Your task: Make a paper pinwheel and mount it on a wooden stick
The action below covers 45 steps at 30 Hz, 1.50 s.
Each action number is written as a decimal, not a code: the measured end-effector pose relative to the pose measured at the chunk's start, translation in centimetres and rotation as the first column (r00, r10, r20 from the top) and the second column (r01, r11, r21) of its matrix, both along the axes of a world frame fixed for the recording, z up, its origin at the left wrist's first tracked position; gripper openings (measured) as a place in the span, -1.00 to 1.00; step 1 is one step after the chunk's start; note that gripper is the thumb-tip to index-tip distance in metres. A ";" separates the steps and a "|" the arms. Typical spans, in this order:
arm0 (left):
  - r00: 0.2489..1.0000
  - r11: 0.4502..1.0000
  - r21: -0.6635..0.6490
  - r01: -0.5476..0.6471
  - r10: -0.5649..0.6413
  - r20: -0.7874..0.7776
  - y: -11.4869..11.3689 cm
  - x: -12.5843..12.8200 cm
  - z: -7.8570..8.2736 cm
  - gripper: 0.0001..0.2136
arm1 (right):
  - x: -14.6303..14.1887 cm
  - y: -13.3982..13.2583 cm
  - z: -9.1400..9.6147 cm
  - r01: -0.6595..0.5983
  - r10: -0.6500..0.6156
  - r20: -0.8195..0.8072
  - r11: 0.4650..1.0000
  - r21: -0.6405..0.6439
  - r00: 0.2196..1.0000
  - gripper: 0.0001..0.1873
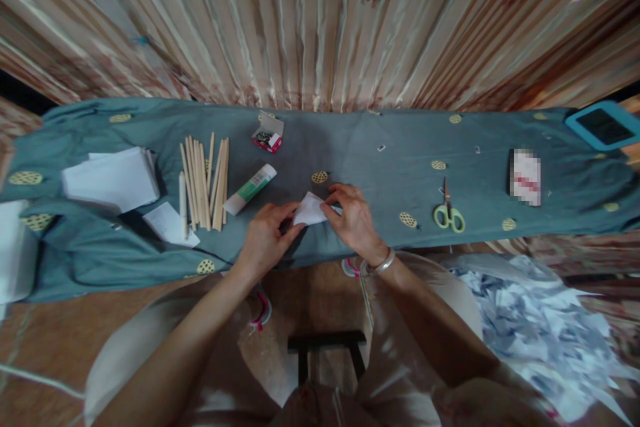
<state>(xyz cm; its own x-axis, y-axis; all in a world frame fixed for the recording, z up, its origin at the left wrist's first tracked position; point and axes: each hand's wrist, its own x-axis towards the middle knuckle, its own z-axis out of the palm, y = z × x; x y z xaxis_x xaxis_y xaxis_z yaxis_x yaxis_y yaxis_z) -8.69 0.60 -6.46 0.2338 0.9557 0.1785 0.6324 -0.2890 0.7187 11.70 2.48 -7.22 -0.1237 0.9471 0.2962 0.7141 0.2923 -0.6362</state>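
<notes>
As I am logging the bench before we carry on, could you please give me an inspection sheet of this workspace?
Surface: teal cloth with pale round motifs covers the long top, rumpled at the left end.
Job's things: small folded white paper, held over the cloth near the front edge.
Clutter: wooden sticks, glue stick, open small box, paper stack, scissors, blue-framed device.
Grips: left hand and right hand both pinch the paper; bracelet on the right wrist.
Cables: pale line on the floor at lower left; cannot tell whether it is a cord.
Surroundings: striped curtain behind; paper scraps on the floor at right.
</notes>
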 end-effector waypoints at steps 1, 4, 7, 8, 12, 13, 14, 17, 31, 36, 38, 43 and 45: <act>1.000 1.000 0.005 0.001 -0.001 -0.010 0.0 0.0 0.1 -0.70 | 0.0 0.0 0.0 0.001 -0.001 0.010 1.000 0.006 1.000 -0.89; 0.999 1.000 -0.005 0.007 -0.008 -0.031 0.2 -0.1 0.2 -0.72 | 0.1 0.0 0.2 -0.001 0.001 0.036 1.000 0.012 0.999 -0.87; 1.000 0.999 -0.046 0.007 -0.008 -0.023 0.2 -0.2 0.1 -0.72 | 0.3 0.1 0.5 -0.015 0.015 0.042 1.000 -0.005 0.999 -0.89; 1.000 0.998 -0.063 0.005 -0.006 -0.010 0.2 -0.2 0.0 -0.72 | 0.5 0.2 0.6 -0.021 0.022 0.040 1.000 -0.016 0.999 -0.90; 0.997 0.990 -0.138 0.019 -0.010 0.071 -0.1 0.2 -0.1 -0.68 | 1.4 0.6 1.5 -0.046 0.051 0.052 0.994 -0.100 0.997 -0.92; 0.996 0.986 -0.161 0.034 -0.019 0.092 -0.2 0.3 -0.1 -0.67 | 1.7 0.7 1.8 -0.059 0.068 0.059 0.989 -0.133 0.996 -0.91; 0.994 0.982 -0.182 0.047 -0.027 0.109 -0.3 0.4 0.0 -0.66 | 1.9 0.8 2.1 -0.073 0.085 0.065 0.983 -0.170 0.994 -0.90; 0.992 0.974 -0.217 0.070 -0.045 0.119 -0.4 0.6 0.3 -0.64 | 2.7 0.9 3.0 -0.112 0.131 0.049 0.952 -0.285 0.990 -0.90; 0.998 0.983 -0.180 0.040 -0.049 -0.043 -0.1 0.3 0.7 -0.62 | 2.8 0.9 3.9 -0.132 0.125 -0.046 0.890 -0.437 0.991 -0.95; 0.999 0.986 -0.159 0.043 -0.048 -0.024 0.1 -0.2 0.7 -0.61 | 2.8 0.6 3.5 -0.119 0.115 -0.035 0.914 -0.389 0.993 -0.93; 0.999 0.986 -0.163 0.035 -0.037 -0.011 0.0 -0.3 0.8 -0.61 | 2.8 0.4 3.3 -0.115 0.111 -0.032 0.921 -0.373 0.993 -0.93; 0.998 0.982 -0.187 0.008 0.003 0.059 -0.7 -0.1 0.9 -0.63 | 2.6 0.0 3.0 -0.098 0.092 -0.032 0.933 -0.346 0.995 -0.92; 0.995 0.981 -0.195 -0.006 0.026 0.101 -0.9 0.0 0.9 -0.62 | 2.6 -0.2 2.9 -0.089 0.072 -0.062 0.938 -0.334 0.995 -0.92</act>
